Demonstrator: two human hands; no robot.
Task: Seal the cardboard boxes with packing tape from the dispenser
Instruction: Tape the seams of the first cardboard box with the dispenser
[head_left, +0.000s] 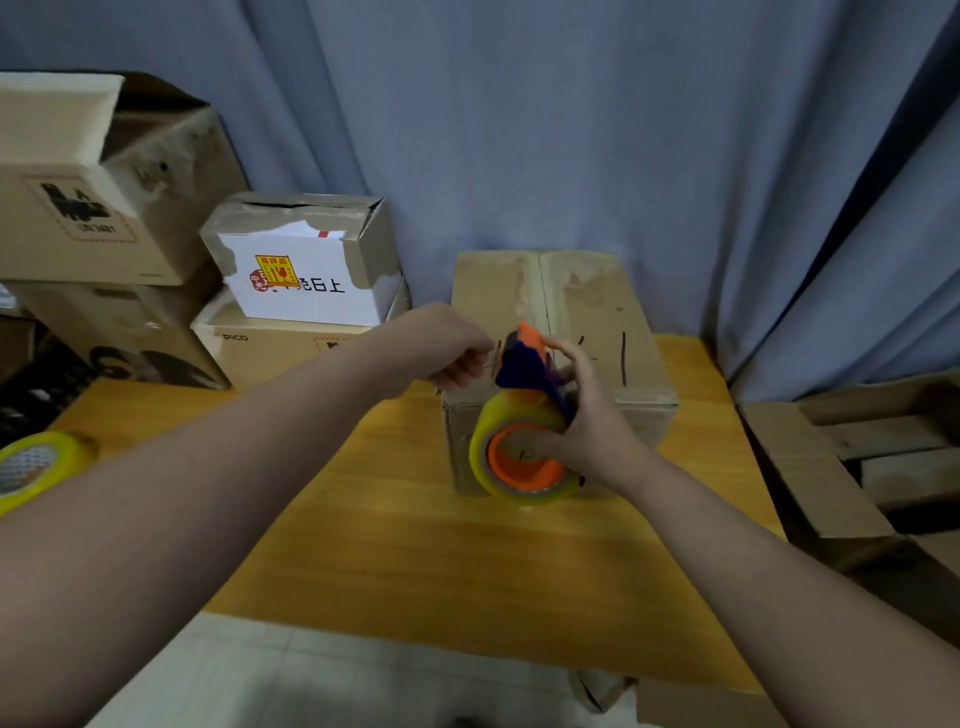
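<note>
One blue curtain (571, 130) across the whole back; in front of it, a wooden table (395, 545). Off the table's far left corner, a stack of other boxes (104, 208). Standing on the table, right of centre towards the far edge, the cardboard box (597, 312) in hand: top flaps down, centre seam (543, 291) showing. At the table's left edge, a spare roll (36, 467), well apart.

Held at the box's near top edge, the tape dispenser (524, 364), blue and orange, its yellowish tape roll (488, 431) hanging before the near face. Gripped by the right hand (597, 421), fingers curled round the frame, thumb against the orange hub. Just beside the mouth, the left hand (441, 348), closed in a pinch on the tape end (491, 361) (thin, nearly clear, hard to make out).

Probably the step of drawing out a starting tail. Pull a short length free, keep it taut and flat, press it onto the near face centred under the seam, then run straight back without drifting sideways. Keep skin off the glue side and clear of the cutter.

Dispenser's long axis: from roll, low and near, to orange tip, high and far, roughly in line with the seam. Tip pointing away from the viewer; roll's open face turned left and towards the viewer. Seam itself lying near to far.
</note>
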